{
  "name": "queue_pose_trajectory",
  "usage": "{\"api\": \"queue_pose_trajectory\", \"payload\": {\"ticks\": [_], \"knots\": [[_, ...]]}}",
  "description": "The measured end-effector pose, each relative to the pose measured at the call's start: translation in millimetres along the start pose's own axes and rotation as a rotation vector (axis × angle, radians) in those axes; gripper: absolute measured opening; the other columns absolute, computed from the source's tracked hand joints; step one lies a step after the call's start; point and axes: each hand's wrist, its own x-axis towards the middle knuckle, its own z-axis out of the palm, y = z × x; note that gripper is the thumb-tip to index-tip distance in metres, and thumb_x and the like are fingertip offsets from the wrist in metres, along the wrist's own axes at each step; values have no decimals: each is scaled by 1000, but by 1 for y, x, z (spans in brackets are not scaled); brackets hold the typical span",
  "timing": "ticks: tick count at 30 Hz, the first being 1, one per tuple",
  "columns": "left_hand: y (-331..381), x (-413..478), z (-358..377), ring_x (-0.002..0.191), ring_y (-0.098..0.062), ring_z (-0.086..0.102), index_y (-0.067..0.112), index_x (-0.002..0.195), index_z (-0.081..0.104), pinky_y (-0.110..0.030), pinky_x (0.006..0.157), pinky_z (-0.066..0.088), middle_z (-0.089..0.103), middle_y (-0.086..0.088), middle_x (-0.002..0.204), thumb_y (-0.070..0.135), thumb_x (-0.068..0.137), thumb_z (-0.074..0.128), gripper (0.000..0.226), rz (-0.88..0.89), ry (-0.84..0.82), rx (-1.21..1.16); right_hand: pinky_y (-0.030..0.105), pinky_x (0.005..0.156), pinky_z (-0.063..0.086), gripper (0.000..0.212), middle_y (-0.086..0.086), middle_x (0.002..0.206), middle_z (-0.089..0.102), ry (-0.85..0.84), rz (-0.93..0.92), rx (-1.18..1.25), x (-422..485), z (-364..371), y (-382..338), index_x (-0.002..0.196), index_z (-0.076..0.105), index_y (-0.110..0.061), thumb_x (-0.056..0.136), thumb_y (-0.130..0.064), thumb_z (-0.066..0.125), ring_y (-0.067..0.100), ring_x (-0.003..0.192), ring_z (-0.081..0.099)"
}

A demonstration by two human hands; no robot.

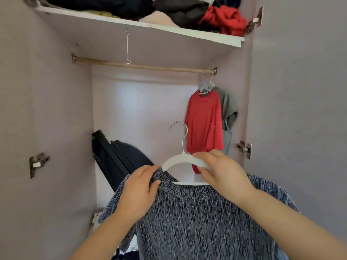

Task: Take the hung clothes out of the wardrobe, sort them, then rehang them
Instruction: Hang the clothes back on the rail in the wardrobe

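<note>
Blue-grey knit top point(197, 222) nearest on white hanger point(180, 159), red T-shirt point(203, 121) and grey top point(228, 109) hung far right on rail point(142, 66), dark suitcase point(120, 158) behind, left hand point(139, 188) pinching collar point(165, 178), right hand point(223, 171) gripping hanger arm

The blue-grey knit top point(197, 222) runs off the bottom edge, hem unseen. The ends of the white hanger point(178, 159) are concealed, one inside the collar by the left hand point(139, 190), the other behind the right hand point(223, 171). The grey garment point(229, 109) is largely covered by the red T-shirt point(204, 121); the piled clothes point(131, 6) on the shelf point(131, 25) are cropped by the top edge, and the dark bag point(120, 156) is partly screened by the knit top.
</note>
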Motion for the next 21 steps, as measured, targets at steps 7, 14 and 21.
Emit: {"api": "queue_pose_trajectory", "payload": {"ticks": [7, 14, 21], "knots": [[-57, 115, 44, 116, -9, 44, 23, 131, 48, -22, 100, 30, 53, 7, 125, 24, 92, 51, 39, 124, 8, -21, 39, 72, 48, 48, -1, 100, 53, 69, -9, -134, 101, 41, 45, 133, 45, -31, 87, -23, 54, 24, 93, 56], [-101, 234, 65, 115, -11, 43, 26, 131, 46, -26, 98, 34, 48, 6, 125, 29, 93, 49, 39, 190, 87, -17, 36, 72, 47, 42, 1, 100, 51, 117, 49, -260, 210, 65, 89, 131, 47, -30, 90, -21, 50, 25, 90, 57], [-115, 320, 84, 120, -15, 42, 28, 137, 39, -30, 101, 34, 48, 3, 131, 31, 93, 48, 45, 187, 111, 9, 42, 78, 51, 37, 11, 113, 57, 127, 134, -373, 312, 73, 136, 124, 55, -19, 88, -11, 46, 31, 99, 57]]}}
